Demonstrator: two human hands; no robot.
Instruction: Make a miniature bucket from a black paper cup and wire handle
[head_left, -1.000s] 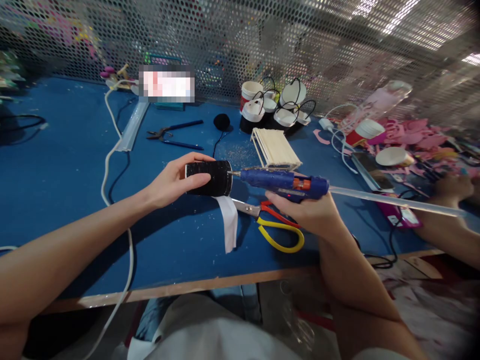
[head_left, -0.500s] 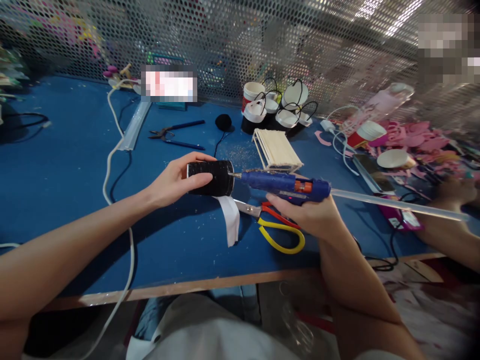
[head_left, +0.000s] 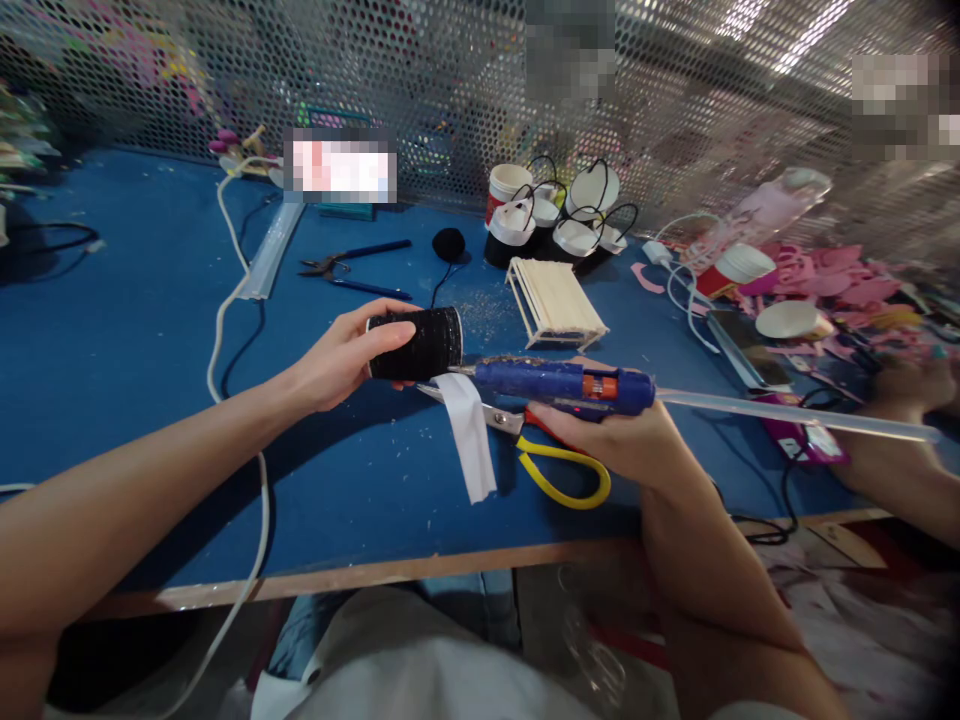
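My left hand grips a black-wrapped cup lying sideways, its thumb along the near side. A white ribbon strip hangs from the cup's lower right end. In my right hand is a blue glue gun, with a long clear glue stick sticking out of its back. The gun's metal nozzle is at the cup's lower right edge, by the ribbon; whether it touches, I cannot tell. Below the gun lie scissors with yellow and red handles, partly hidden by the ribbon and my right hand.
Pliers, a black yarn ball and a small wooden-stick table lie beyond my hands. Several cups with black handles stand by the mesh wall. A white cable crosses at left. Another person's hand is at right.
The cup has shifted slightly left and up and turned a little in my left hand. The glue gun's nozzle has moved down to the cup's lower edge. The ribbon has swung right.
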